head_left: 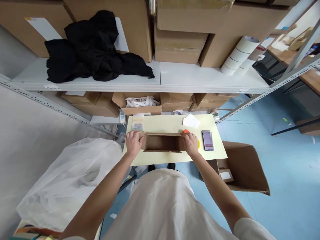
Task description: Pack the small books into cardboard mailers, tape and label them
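A small cardboard box [163,142] stands on the pale yellow table [160,122] with its top open, and its inside shows bare brown board. My left hand [133,143] grips the box's left end, fingers folded over the flap. At the opposite end, my right hand [191,144] is closed on the right flap. Partly hidden behind that hand is an orange and yellow object [185,131] whose kind I cannot make out. A phone [208,140] lies to the right of my right hand. White paper pieces [191,120] rest near the table's back edge.
Behind the table rises a metal shelf [160,88] bearing cartons, black cloth [87,50] and stacked tape rolls [240,55]. A large open carton [247,166] stands on the floor at right. Translucent plastic sheeting [75,180] bulges at left. A printed card [137,123] lies at the table's back left.
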Available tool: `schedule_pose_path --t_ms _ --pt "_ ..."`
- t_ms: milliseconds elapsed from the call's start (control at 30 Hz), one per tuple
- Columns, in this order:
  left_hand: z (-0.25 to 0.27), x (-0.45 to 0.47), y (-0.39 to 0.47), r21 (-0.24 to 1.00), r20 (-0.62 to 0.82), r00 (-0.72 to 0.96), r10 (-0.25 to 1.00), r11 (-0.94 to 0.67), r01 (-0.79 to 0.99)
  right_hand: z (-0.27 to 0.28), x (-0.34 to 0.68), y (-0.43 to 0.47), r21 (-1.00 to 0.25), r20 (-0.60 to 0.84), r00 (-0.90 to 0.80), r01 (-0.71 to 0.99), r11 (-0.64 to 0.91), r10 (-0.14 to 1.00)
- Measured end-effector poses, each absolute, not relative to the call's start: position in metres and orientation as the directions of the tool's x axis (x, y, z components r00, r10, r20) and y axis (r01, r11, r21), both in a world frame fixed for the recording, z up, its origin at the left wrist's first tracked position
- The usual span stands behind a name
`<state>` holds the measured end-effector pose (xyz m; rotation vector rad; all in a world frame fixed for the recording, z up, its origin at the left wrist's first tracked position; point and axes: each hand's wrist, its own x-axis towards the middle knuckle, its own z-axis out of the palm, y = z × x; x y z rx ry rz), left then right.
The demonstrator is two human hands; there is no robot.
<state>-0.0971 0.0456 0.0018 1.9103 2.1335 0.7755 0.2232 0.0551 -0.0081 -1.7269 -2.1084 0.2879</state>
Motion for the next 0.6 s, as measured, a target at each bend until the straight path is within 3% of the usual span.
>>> schedule_pose_path --t_ms 67,133,367,600 --pt "0.008 -0.095 0.040 0.416 0.158 0.015 0.987 -0.080 0.906 0.000 0.220 0.053 -0.349 0.060 -0.379 0.859 0.375 0.924" --pt "0.010 -0.093 0.037 0.389 0.088 0.113 0.990 -0.139 0.911 0.005 0.218 0.054 -0.350 -0.039 -0.497 0.819 0.454 0.867" --pt "-0.001 -0.091 0.025 0.433 -0.107 0.137 0.985 -0.077 0.898 0.001 0.225 0.061 -0.373 -0.204 -0.508 0.831 0.414 0.837" --pt "-0.025 -0.091 0.022 0.564 -0.144 0.081 0.986 0.015 0.825 -0.011 0.218 0.082 -0.354 -0.301 -0.435 0.878 0.324 0.849"
